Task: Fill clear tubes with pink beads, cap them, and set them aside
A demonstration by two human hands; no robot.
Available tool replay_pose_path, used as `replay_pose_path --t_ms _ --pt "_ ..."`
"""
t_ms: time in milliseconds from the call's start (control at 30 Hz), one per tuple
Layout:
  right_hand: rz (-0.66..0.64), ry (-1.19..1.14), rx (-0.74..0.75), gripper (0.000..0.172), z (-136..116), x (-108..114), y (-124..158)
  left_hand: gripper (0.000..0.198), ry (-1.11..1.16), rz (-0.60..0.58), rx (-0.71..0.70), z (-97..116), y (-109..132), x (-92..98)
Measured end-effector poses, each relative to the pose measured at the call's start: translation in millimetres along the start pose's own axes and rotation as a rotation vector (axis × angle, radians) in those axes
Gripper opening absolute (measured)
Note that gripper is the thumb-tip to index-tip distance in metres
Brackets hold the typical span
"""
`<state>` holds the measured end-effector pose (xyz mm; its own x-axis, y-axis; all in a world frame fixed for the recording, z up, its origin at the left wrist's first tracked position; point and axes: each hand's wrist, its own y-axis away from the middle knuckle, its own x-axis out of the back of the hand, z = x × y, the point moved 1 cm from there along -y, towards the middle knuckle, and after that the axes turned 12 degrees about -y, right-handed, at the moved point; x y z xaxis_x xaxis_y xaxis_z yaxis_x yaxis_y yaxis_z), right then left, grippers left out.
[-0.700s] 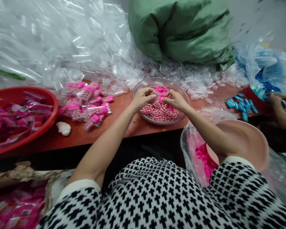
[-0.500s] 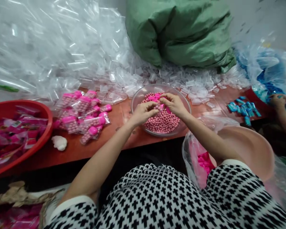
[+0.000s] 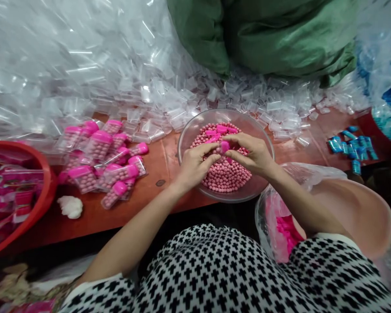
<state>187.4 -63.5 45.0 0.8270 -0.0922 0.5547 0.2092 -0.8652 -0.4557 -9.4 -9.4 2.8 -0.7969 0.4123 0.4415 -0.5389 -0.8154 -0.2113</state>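
Fingers of the left hand and right hand pinch a pink-topped bottle over the bowl, by the table's front edge; many filled bottles look done, many empty ones are left.

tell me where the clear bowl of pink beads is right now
In the head view, the clear bowl stands on the red table slightly right of centre, beneath the left hand and right hand, with pink-capped containers to its left.

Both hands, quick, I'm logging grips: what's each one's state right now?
Left hand: closed, pinching a small container.
Right hand: closed, fingertips at its pink cap.
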Motion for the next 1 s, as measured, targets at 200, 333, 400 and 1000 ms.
replay_pose_path --t_ms 200,333,400,1000 --pt "-0.088 0.077 0.101 0.027 -3 -2 1 0.024 -0.020 0.083 -0.099 1 4 2.4" --pt "-0.068 0.131 0.129 0.028 -7 -4 4 0.025 -0.010 0.080 -0.131 2 2 4.2" --pt "-0.044 0.135 0.088 0.028 -9 -5 3 0.025 -0.002 0.066 -0.121 2 2 5.4" --pt "-0.293 0.218 0.244 0.021 -19 4 4 0.022 -0.015 0.068 -0.243 7 16 3.6"
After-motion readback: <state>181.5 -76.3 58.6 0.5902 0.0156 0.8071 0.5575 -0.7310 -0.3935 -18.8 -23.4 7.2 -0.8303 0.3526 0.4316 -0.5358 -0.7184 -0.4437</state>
